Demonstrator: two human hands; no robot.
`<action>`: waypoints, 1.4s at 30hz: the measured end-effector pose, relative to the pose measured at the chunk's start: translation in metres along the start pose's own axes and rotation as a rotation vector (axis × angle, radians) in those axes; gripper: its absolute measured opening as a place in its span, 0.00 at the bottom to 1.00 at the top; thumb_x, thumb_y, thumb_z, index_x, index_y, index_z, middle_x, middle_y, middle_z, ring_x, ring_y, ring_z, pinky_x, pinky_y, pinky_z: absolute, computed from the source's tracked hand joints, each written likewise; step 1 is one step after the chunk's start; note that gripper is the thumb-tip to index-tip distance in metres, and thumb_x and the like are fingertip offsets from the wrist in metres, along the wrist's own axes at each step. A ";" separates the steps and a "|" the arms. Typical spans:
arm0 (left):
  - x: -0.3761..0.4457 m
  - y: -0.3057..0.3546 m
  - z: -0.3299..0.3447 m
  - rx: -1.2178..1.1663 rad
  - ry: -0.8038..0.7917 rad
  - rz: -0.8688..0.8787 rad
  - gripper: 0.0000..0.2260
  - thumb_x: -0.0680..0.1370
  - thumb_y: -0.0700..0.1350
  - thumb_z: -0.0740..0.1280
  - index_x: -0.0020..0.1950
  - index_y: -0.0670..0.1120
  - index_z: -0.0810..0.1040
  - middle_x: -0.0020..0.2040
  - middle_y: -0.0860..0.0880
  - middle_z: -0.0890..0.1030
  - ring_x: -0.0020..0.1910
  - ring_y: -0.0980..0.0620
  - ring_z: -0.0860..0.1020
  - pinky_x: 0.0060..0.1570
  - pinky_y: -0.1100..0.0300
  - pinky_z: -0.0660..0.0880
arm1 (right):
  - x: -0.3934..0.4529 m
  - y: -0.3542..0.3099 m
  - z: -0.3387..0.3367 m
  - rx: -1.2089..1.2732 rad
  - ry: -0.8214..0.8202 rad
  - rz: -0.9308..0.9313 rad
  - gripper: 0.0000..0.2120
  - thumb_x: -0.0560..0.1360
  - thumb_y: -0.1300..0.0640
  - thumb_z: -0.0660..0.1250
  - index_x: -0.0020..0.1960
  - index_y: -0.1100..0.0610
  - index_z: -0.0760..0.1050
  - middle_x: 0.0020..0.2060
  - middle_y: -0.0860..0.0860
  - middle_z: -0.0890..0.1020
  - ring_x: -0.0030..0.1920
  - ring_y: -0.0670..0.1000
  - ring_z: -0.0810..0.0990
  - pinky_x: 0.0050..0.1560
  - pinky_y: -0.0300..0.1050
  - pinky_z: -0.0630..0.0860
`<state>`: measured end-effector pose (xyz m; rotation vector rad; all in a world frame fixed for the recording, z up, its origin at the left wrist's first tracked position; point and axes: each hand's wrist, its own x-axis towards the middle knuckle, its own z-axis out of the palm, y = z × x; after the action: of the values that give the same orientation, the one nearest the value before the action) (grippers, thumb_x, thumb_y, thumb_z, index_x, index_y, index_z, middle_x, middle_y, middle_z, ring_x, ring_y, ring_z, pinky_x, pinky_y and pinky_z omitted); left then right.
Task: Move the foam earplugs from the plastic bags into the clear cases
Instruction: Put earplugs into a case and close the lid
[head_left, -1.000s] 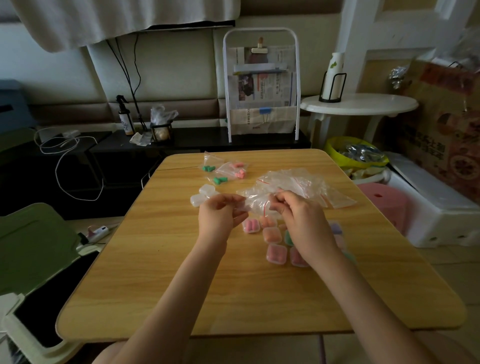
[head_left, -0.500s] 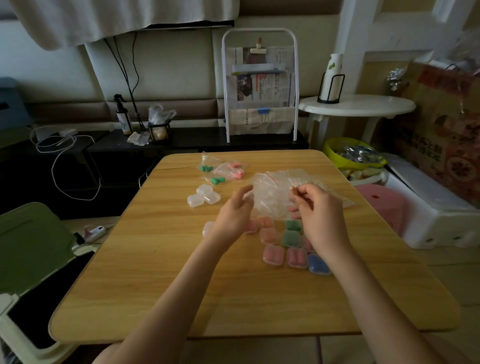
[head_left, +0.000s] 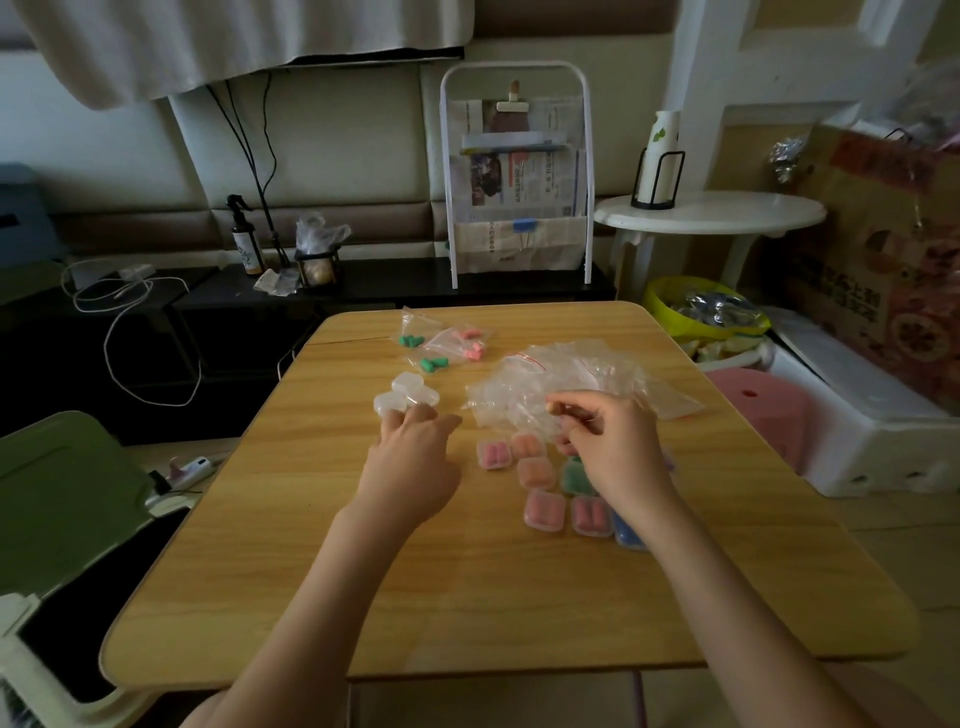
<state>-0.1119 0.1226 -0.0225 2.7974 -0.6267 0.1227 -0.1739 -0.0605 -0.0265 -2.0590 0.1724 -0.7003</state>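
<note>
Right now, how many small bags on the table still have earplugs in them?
3, all at the far left of the table: one with green earplugs, one with green below it, one with pink. The empty bag pile may hide more.

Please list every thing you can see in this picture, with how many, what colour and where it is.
Wooden table: one, light brown, centre.
Empty cases: about three, clear, left of middle.
Filled cases: several, holding pink, orange, green and blue earplugs, right of middle.
Full bags: a few, green and pink earplugs inside, far edge.
Empty bags: a pile, clear, far right.
Newspaper rack: one, white, behind table.
Left hand: reaching to the empty cases.
Right hand: pinching a small pale piece.
</note>
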 end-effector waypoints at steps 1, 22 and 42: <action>-0.001 -0.004 0.002 0.001 -0.019 0.002 0.26 0.76 0.39 0.61 0.74 0.51 0.64 0.72 0.49 0.65 0.71 0.45 0.59 0.67 0.49 0.65 | 0.000 0.000 0.001 0.013 -0.007 0.021 0.11 0.75 0.68 0.67 0.54 0.56 0.80 0.44 0.48 0.83 0.41 0.46 0.83 0.44 0.44 0.82; -0.009 0.011 -0.020 -1.774 -0.424 -0.370 0.11 0.79 0.38 0.63 0.57 0.32 0.75 0.55 0.32 0.79 0.54 0.39 0.79 0.44 0.57 0.82 | -0.010 -0.034 0.014 0.582 -0.038 0.560 0.15 0.73 0.63 0.51 0.28 0.56 0.64 0.24 0.50 0.64 0.20 0.45 0.59 0.19 0.34 0.56; -0.010 0.014 -0.025 -1.850 -0.538 -0.406 0.09 0.75 0.37 0.64 0.53 0.34 0.76 0.46 0.35 0.82 0.37 0.45 0.84 0.40 0.57 0.82 | -0.018 -0.032 0.009 -0.026 -0.309 -0.007 0.18 0.72 0.46 0.72 0.60 0.45 0.77 0.28 0.44 0.80 0.27 0.46 0.79 0.31 0.47 0.79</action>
<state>-0.1280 0.1215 0.0034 1.0232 -0.0386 -0.8384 -0.1881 -0.0291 -0.0115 -2.1636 -0.0025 -0.3784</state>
